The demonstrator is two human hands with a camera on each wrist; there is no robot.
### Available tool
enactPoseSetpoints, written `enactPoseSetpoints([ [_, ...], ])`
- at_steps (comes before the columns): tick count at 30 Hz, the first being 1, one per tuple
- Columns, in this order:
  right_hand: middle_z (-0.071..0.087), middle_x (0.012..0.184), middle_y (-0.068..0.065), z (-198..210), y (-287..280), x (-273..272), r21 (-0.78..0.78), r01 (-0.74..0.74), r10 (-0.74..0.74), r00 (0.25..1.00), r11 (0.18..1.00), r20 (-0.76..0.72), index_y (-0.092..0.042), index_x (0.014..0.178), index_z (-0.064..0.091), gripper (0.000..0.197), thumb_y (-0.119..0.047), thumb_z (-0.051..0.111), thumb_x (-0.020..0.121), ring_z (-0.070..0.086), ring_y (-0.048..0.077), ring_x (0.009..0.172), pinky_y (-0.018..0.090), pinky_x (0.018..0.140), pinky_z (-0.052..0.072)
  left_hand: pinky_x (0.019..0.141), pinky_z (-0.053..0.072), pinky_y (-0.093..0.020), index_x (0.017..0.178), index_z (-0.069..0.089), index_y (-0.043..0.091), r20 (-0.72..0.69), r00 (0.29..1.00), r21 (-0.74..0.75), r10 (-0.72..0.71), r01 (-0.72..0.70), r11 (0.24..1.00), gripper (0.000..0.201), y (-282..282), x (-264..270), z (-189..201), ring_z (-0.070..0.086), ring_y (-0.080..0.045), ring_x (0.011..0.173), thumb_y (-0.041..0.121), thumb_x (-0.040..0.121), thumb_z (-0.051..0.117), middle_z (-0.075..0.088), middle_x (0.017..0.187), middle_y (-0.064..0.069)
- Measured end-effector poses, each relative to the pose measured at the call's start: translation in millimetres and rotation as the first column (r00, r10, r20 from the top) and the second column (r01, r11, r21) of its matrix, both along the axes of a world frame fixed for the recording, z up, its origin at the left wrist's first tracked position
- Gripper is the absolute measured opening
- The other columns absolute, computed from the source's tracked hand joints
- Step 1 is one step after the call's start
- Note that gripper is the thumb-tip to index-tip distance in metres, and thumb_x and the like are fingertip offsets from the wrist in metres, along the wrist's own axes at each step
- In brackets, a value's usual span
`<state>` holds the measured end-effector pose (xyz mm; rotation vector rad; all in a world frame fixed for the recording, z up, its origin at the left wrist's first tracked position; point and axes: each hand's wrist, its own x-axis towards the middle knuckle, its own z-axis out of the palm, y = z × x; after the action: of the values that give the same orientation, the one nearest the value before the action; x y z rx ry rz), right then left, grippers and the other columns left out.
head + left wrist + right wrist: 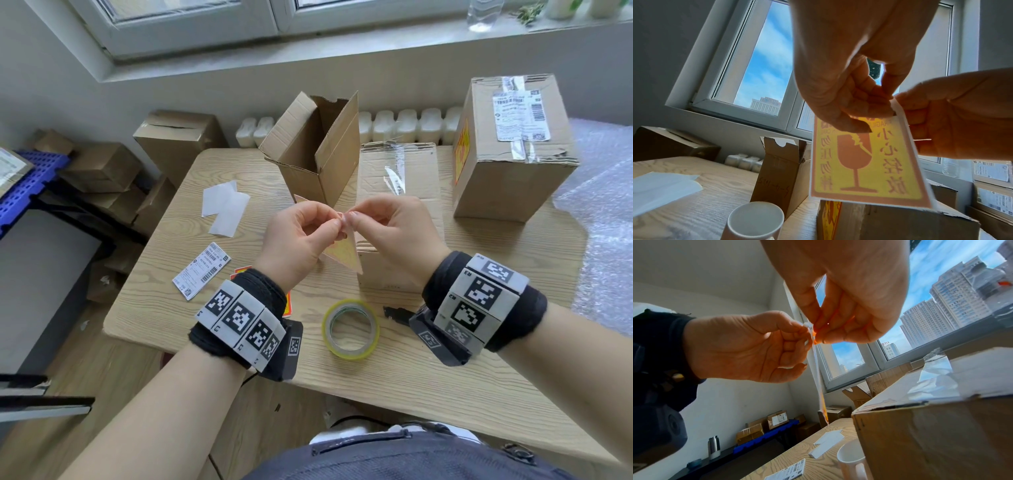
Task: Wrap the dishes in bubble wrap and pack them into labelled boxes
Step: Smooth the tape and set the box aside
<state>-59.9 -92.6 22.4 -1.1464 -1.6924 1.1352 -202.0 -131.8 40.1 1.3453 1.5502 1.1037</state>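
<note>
Mid-frame, above table (164, 274): sticker (344, 255) pinched at top corner by both hands.
Hung long axis downward from fingertips, lower end just over small box (383, 270) at centre. Left hand (301, 236) and right hand (390, 228) met at same corner, thumbs and forefingers closed on it, other fingers curled, nothing else held. Likely peeling backing; both equally near. Mug (754, 222) stood low in left-wrist frame, unwrapped, beside box. Open box (315, 150) upper centre, tape (351, 329) lower centre.
</note>
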Motion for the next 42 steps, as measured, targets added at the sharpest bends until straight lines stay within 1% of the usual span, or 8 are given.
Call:
enactPoseSetpoints([
  [4,0.068,0.08,0.006,-2.6,7.4,-3.0,-0.104,0.071,-0.073,0.997,0.992,-0.022,-0.015,0.078,0.067,0.011,-0.012,0.061,0.087,0.064,0.022,0.08,0.037,0.077,0.054,0.062,0.049,-0.02,0.072,0.054,0.014,0.125,0.989,-0.096,0.084,-0.073,0.993,0.026,1.6,-3.2,-2.9,0.063,-0.002,0.062,-0.001,0.092,0.049,0.062,0.065,0.007],
  [8,0.061,0.081,-0.001,-5.8,12.2,-3.1,-0.148,0.132,-0.119,0.989,0.98,0.093,-0.016,0.079,0.062,0.013,-0.016,0.056,0.09,0.055,0.014,0.081,0.036,0.082,0.047,0.053,0.043,-0.017,0.072,0.051,0.015,0.342,0.901,-0.242,0.268,-0.192,0.951,0.025,4.4,-7.9,-7.4,0.059,-0.002,0.055,0.004,0.094,0.046,0.059,0.061,0.007],
  [11,0.051,0.122,0.002,-12.9,12.1,1.1,-0.042,0.204,-0.165,0.879,0.978,0.447,-0.025,0.083,0.058,0.011,-0.027,0.052,0.092,0.035,0.023,0.124,0.039,0.105,0.027,0.055,0.042,-0.019,0.074,0.051,0.015,0.299,0.923,-0.279,0.243,-0.159,0.947,0.024,7.2,-2.6,-12.9,0.06,-0.003,0.058,0.005,0.094,0.045,0.057,0.067,0.002],
  [15,0.024,0.147,0.008,-19.3,7.9,11.4,-0.061,0.278,-0.185,0.773,0.959,0.607,-0.025,0.085,0.057,0.011,-0.027,0.049,0.093,0.006,0.029,0.139,0.053,0.11,0.014,0.06,0.042,-0.02,0.074,0.052,0.015,0.139,0.982,-0.294,0.128,-0.083,0.952,0.023,12.8,12.2,-25.8,0.056,-0.008,0.069,0.005,0.093,0.047,0.055,0.073,0.0],
  [19,0.014,0.151,0.011,-22.4,6.1,20.9,-0.183,0.294,-0.147,0.818,0.938,0.556,-0.02,0.09,0.057,0.014,-0.023,0.045,0.095,0.006,0.032,0.139,0.051,0.108,0.02,0.06,0.036,-0.024,0.073,0.054,0.019,0.004,0.998,-0.334,0.061,-0.056,0.941,0.021,17.7,20.0,-39.6,0.044,-0.011,0.066,0.012,0.092,0.051,0.048,0.07,0.002],
  [24,0.014,0.149,0.016,-19.3,4.6,26.0,-0.19,0.29,-0.163,0.853,0.938,0.496,-0.013,0.098,0.061,0.017,-0.02,0.046,0.095,0.016,0.033,0.137,0.038,0.109,0.021,0.078,0.049,-0.037,0.081,0.052,0.016,0.263,0.956,-0.461,0.128,0.008,0.888,0.015,18.3,20.6,-48.8,0.048,-0.024,0.087,0.013,0.094,0.047,0.047,0.088,-0.01],
  [30,0.01,0.15,0.015,-23.4,-4.1,16.1,-0.226,0.264,-0.143,0.886,0.938,0.44,-0.01,0.098,0.059,0.016,-0.019,0.045,0.096,0.017,0.032,0.138,0.035,0.11,0.02,0.065,0.043,-0.027,0.078,0.051,0.015,0.274,0.953,-0.44,0.128,0.006,0.898,0.019,25.6,7.4,-49.1,0.044,-0.02,0.078,0.008,0.094,0.044,0.044,0.078,-0.005],
  [42,0.01,0.15,0.011,-13.4,8.4,-29.7,-0.33,0.388,-0.237,0.878,0.861,0.416,-0.017,0.092,0.058,0.014,-0.024,0.046,0.096,0.022,0.032,0.133,0.033,0.105,0.027,0.067,0.041,-0.028,0.077,0.054,0.015,0.13,0.991,-0.469,-0.01,0.07,0.881,0.019,74.9,-23.7,-34.4,0.045,-0.021,0.08,0.007,0.092,0.046,0.043,0.08,-0.007],
])
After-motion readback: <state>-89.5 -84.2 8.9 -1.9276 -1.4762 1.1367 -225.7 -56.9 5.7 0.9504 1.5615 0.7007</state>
